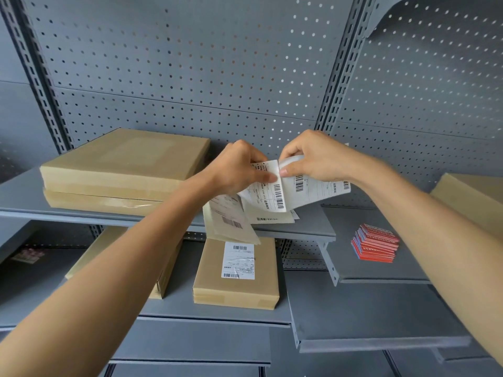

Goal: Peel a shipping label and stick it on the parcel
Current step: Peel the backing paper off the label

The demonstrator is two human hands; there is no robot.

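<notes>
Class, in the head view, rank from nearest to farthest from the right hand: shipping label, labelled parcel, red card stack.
1. Shipping label, held in the right hand.
2. Red card stack, lower right shelf.
3. Labelled parcel, lower shelf, below left.

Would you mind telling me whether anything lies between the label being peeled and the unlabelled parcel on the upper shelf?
Nothing visible does. The left hand and right hand hold the label just right of the top parcel, whose upper face is bare. Loose label sheets lie below the hands, off the path.

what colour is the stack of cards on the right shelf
Red, with blue and white showing along the edges of the stack of cards, seen in the head view.
</notes>
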